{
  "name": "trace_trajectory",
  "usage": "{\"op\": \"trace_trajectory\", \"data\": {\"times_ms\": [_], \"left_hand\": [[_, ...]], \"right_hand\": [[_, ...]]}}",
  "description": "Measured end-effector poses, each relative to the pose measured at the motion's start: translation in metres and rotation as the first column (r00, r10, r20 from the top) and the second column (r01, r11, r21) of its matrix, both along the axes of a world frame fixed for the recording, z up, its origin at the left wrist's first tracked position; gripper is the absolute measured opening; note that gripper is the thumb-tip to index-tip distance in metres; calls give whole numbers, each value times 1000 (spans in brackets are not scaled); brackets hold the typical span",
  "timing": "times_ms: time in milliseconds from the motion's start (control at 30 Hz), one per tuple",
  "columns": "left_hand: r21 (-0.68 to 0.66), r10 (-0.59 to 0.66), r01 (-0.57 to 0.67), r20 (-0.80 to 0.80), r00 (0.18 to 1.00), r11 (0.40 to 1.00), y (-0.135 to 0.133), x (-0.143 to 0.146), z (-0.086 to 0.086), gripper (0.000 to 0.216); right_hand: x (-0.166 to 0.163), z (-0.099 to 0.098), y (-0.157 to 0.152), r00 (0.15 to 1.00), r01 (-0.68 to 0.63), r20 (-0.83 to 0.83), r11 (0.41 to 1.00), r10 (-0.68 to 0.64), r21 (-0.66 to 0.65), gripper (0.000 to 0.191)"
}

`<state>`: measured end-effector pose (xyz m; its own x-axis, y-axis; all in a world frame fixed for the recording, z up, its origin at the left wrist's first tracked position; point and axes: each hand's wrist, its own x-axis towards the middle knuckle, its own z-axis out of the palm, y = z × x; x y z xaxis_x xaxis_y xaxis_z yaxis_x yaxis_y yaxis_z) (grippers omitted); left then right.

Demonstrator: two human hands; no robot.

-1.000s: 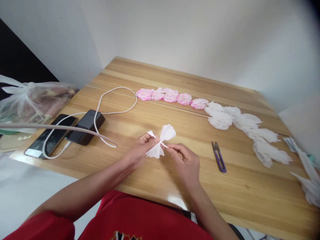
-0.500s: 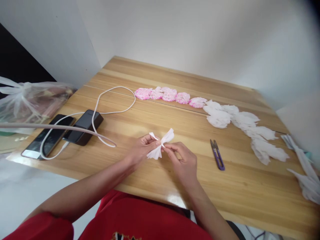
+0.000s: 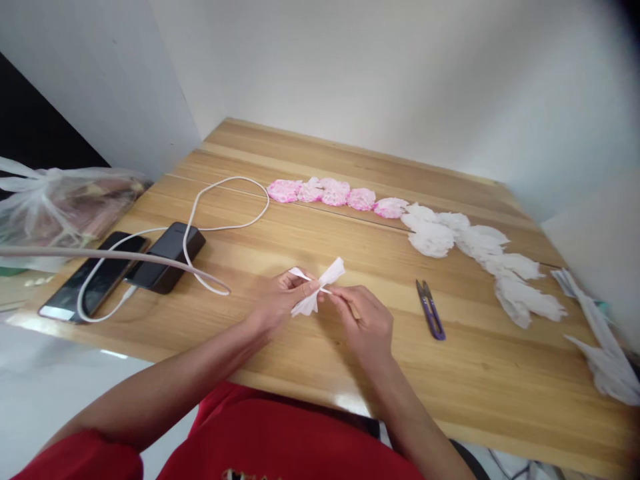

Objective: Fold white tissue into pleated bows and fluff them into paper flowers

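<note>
Just above the front part of the table, my left hand (image 3: 280, 297) pinches a piece of pleated white tissue paper (image 3: 333, 271) at its narrow middle, so both ends fan out like a bow. A thin white strip (image 3: 324, 290) crosses that middle. The fingertips of my right hand (image 3: 367, 323) are closed on the strip's right end. Another white end sticks out above my left fingers. To the right of my hands lies a pair of purple-handled thread snips (image 3: 431, 310), blades pointing away from me.
Pink-edged paper flowers (image 3: 335, 193) and white paper flowers (image 3: 433, 239) form a curved row behind and to the right. A phone (image 3: 95, 280), a black power bank (image 3: 167, 257) and a looped white cable (image 3: 230, 179) occupy the left. White plastic (image 3: 607, 363) lies at the right edge.
The strip's right end now shows longer between the tissue paper and my right fingers, which sit slightly farther from the middle. The whole view has shifted slightly.
</note>
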<state>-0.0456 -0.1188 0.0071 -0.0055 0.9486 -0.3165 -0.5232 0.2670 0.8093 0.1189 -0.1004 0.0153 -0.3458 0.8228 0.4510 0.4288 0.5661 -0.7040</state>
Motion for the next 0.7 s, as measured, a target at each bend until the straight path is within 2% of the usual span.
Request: {"op": "trace_trajectory", "data": {"times_ms": [67, 133, 167, 233, 267, 333, 433, 500, 567, 700], "left_hand": [[-5, 25, -25, 18, 1000, 1000, 1, 0, 0, 42], [-17, 28, -27, 60, 998, 999, 2, 1, 0, 41], [-25, 23, -21, 84, 996, 999, 2, 1, 0, 41], [-35, 11, -6, 128, 992, 999, 1, 3, 0, 40], [-35, 8, -3, 143, 990, 999, 1, 3, 0, 40], [-30, 10, -5, 146, 989, 1000, 0, 4, 0, 40], [-19, 27, -25, 112, 993, 999, -1, 4, 0, 39], [-10, 37, -36, 82, 996, 999, -2, 3, 0, 39], [12, 34, -35, 53, 998, 999, -2, 3, 1, 38], [72, 3, -3, -9, 1000, 997, -5, 4, 2, 34]], "right_hand": [[2, 3, 0, 997, -2, -73, 986, -10, -168, 12], [5, 5, 1, 973, -134, -226, 925, 54, -355, 13], [6, 5, 1, 943, -233, -315, 884, 103, -407, 13], [8, 5, 1, 872, -393, -447, 829, 199, -398, 13], [8, 5, 1, 852, -424, -469, 831, 231, -361, 13], [8, 5, 1, 869, -389, -420, 884, 260, -258, 19], [7, 3, 1, 958, -242, -160, 970, 239, 5, 42], [6, 0, 3, 985, -173, 13, 963, 174, 205, 55], [4, -4, 4, 991, -113, 99, 934, 84, 339, 62], [1, -8, 5, 987, -35, 155, 903, -36, 428, 55]]}}
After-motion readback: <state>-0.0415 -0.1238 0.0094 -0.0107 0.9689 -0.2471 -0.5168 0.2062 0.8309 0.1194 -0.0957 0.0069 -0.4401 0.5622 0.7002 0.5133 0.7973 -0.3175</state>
